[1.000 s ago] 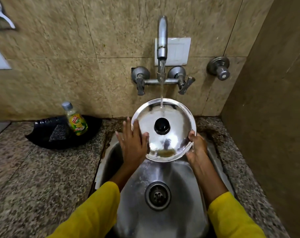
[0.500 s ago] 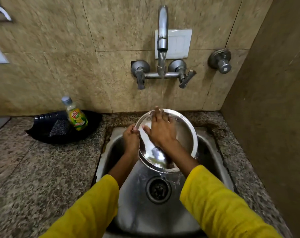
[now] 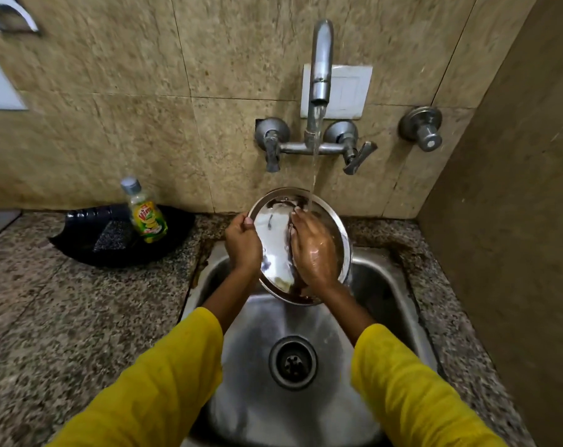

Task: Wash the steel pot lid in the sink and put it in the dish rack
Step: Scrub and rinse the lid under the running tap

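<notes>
1. Our left hand (image 3: 243,241) has its grip clamped on the rim of the steel pot lid (image 3: 273,246), at about 9 o'clock on the disc, thumb over the edge. Our right hand (image 3: 314,250) isn't gripping anything: it lies flat and open on the lid's face, palm down, wet and shiny, fingers reaching up toward 12 o'clock where the water lands.

2. The lid is held up over the back of the sink (image 3: 383,285), under the tap (image 3: 320,59), with the stream hitting it near its top edge. It isn't resting on the basin as far as we can tell.

3. Handling guess: thin steel, stiff, fairly light, nothing fragile, but wet steel is going to be slippery, so a pinch over the rim looks like the safest hold. We can't see the knob from here.

4. Orientation: it's round, so no real long axis. It's tilted, top edge toward the wall at 12 o'clock, lower edge toward us at 6 o'clock, the face we see turned up and toward us. Whether that's the inside or the outside we can't tell.

5. Out on the desk (image 3: 64,301) at roughly 10 o'clock sits a dish soap bottle (image 3: 146,214) in a black tray (image 3: 80,240). No dish rack in view.
</notes>
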